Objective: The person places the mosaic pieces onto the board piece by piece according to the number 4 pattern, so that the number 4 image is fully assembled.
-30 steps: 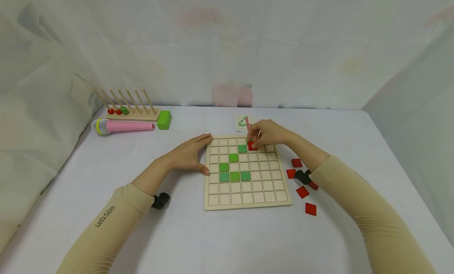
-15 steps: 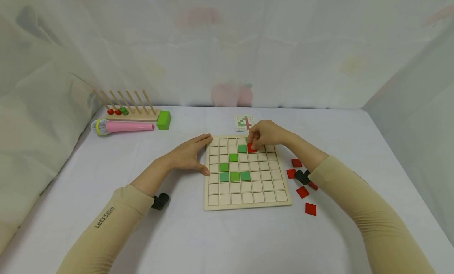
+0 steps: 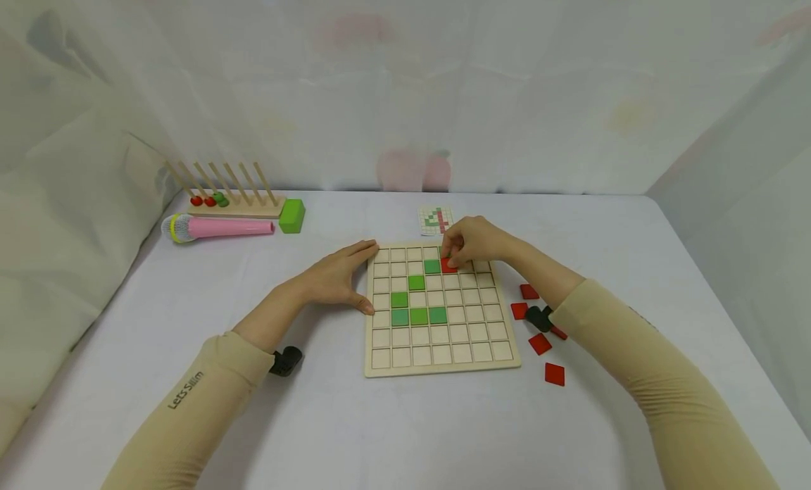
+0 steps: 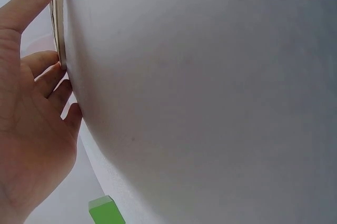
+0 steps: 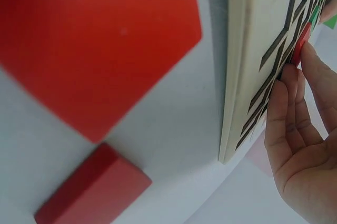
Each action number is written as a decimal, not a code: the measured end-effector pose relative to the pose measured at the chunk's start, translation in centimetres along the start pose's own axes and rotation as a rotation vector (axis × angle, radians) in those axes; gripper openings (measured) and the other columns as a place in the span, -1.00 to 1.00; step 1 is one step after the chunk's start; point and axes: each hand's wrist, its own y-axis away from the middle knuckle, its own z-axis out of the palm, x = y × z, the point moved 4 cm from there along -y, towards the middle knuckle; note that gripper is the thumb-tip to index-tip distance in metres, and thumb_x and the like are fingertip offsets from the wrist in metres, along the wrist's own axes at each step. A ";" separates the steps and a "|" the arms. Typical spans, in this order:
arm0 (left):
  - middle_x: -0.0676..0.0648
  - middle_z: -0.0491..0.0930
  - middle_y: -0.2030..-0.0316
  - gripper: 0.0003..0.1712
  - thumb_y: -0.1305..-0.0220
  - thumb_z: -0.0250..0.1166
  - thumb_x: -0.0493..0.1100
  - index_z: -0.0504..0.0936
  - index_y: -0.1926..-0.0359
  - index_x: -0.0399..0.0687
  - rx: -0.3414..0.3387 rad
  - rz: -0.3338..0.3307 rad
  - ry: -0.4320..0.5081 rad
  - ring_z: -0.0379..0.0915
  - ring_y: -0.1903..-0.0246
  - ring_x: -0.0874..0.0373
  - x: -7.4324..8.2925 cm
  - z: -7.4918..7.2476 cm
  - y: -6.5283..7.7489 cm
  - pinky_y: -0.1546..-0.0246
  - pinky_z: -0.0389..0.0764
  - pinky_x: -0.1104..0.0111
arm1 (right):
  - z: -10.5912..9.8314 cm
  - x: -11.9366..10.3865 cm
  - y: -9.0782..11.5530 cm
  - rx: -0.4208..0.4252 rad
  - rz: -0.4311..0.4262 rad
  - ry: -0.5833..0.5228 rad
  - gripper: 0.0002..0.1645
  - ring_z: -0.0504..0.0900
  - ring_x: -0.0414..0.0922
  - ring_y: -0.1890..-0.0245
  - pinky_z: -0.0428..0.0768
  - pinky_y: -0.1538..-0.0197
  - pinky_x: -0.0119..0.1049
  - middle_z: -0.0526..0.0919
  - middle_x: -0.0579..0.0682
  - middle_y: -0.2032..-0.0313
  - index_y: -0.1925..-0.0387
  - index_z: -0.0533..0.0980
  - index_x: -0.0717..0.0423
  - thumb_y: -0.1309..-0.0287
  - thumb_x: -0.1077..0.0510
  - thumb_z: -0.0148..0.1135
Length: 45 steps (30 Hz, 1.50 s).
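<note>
A pale wooden grid board (image 3: 443, 333) lies on the white cloth, with several green square tiles (image 3: 419, 316) set in its cells. Along the board's left edge rests my left hand (image 3: 329, 277), thumb and fingers spread; the left wrist view shows its fingertips (image 4: 59, 93) at the board's side. My right hand (image 3: 475, 240) pinches a red square tile (image 3: 448, 266) at a cell in the second row from the back, right of a green tile. In the right wrist view the thumb is on that red tile (image 5: 301, 44). Fingers partly hide another green tile behind it.
Several loose red tiles (image 3: 554, 374) lie right of the board, some under the right forearm. A small pattern card (image 3: 434, 221) lies behind the board. At the back left are a peg stand with beads (image 3: 237, 207), a pink toy microphone (image 3: 231, 227) and a green block (image 3: 292, 216).
The red tile, tilted in my right fingers a second ago, has come down flat at its cell. My left hand has stayed at the board's edge.
</note>
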 end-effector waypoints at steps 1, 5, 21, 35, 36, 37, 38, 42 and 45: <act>-0.10 -0.07 -0.59 0.47 0.26 0.59 0.32 0.00 -0.56 -0.12 0.001 0.001 -0.002 -0.16 -0.58 -0.13 0.0 0.0 0.0 -0.56 0.04 -0.04 | 0.0 0.0 0.0 0.001 0.000 0.002 -0.89 0.50 -0.20 0.45 0.46 0.22 -0.34 0.64 -0.09 0.52 0.32 0.70 0.07 -0.05 0.23 0.44; -0.09 -0.07 -0.59 0.47 0.26 0.59 0.33 0.00 -0.56 -0.11 0.003 0.004 -0.003 -0.16 -0.58 -0.12 -0.1 0.1 -0.1 -0.56 0.04 -0.04 | 0.1 -0.1 0.1 0.000 0.009 0.010 -0.89 0.50 -0.20 0.46 0.45 0.21 -0.34 0.62 -0.09 0.53 0.31 0.70 0.05 -0.05 0.23 0.44; -0.10 -0.07 -0.59 0.47 0.25 0.59 0.33 0.00 -0.56 -0.11 0.003 -0.003 -0.006 -0.16 -0.58 -0.13 -0.2 0.1 -0.1 -0.56 0.05 -0.05 | -0.1 0.0 0.4 0.016 -0.023 0.040 -0.87 0.53 -0.17 0.39 0.50 0.19 -0.32 0.62 -0.07 0.46 0.28 0.69 0.03 -0.08 0.19 0.44; -0.08 -0.08 -0.59 0.48 0.26 0.57 0.35 -0.02 -0.56 -0.10 -0.002 -0.007 -0.019 -0.19 -0.59 -0.10 -0.4 0.2 -0.2 -0.56 0.04 -0.05 | -2.6 3.4 3.0 0.053 0.069 0.006 -0.81 0.64 -0.09 0.25 0.52 0.19 -0.32 0.63 0.01 0.32 0.18 0.66 0.06 -0.14 0.16 0.37; -0.08 -0.08 -0.59 0.48 0.26 0.57 0.35 -0.02 -0.56 -0.09 -0.003 -0.009 -0.018 -0.19 -0.59 -0.09 -0.4 0.2 -0.2 -0.56 0.04 -0.04 | -2.7 3.7 3.3 0.052 0.077 0.003 -0.82 0.64 -0.09 0.24 0.52 0.18 -0.32 0.63 0.02 0.30 0.17 0.66 0.07 -0.16 0.17 0.35; -0.07 -0.08 -0.59 0.48 0.26 0.58 0.35 -0.02 -0.57 -0.09 -0.004 -0.011 -0.016 -0.20 -0.59 -0.08 -0.3 0.1 -0.1 -0.57 0.04 -0.04 | -2.9 4.1 3.6 0.049 0.087 0.002 -0.82 0.64 -0.09 0.23 0.52 0.16 -0.32 0.63 0.02 0.29 0.17 0.65 0.06 -0.17 0.17 0.34; -0.08 -0.08 -0.59 0.48 0.25 0.58 0.35 -0.02 -0.56 -0.10 -0.004 -0.009 -0.014 -0.20 -0.59 -0.09 -0.3 0.1 -0.1 -0.57 0.03 -0.04 | -3.0 4.4 3.9 0.044 0.096 0.000 -0.83 0.64 -0.09 0.21 0.53 0.15 -0.32 0.63 0.02 0.28 0.17 0.65 0.06 -0.17 0.17 0.33; -0.08 -0.08 -0.59 0.46 0.24 0.57 0.34 -0.02 -0.56 -0.09 -0.003 -0.011 -0.019 -0.19 -0.59 -0.09 -0.2 0.0 -0.1 -0.56 0.04 -0.04 | -3.6 5.7 5.2 0.004 0.121 -0.028 -0.81 0.64 -0.09 0.17 0.53 0.09 -0.30 0.65 0.03 0.23 0.14 0.64 0.04 -0.19 0.18 0.31; -0.08 -0.08 -0.59 0.46 0.23 0.57 0.34 -0.02 -0.56 -0.09 -0.004 -0.012 -0.026 -0.17 -0.59 -0.09 -0.3 0.0 -0.1 -0.56 0.04 -0.03 | -4.0 6.5 6.2 -0.030 0.118 -0.047 -0.79 0.63 -0.09 0.16 0.52 0.05 -0.27 0.65 0.04 0.21 0.11 0.64 0.04 -0.19 0.19 0.31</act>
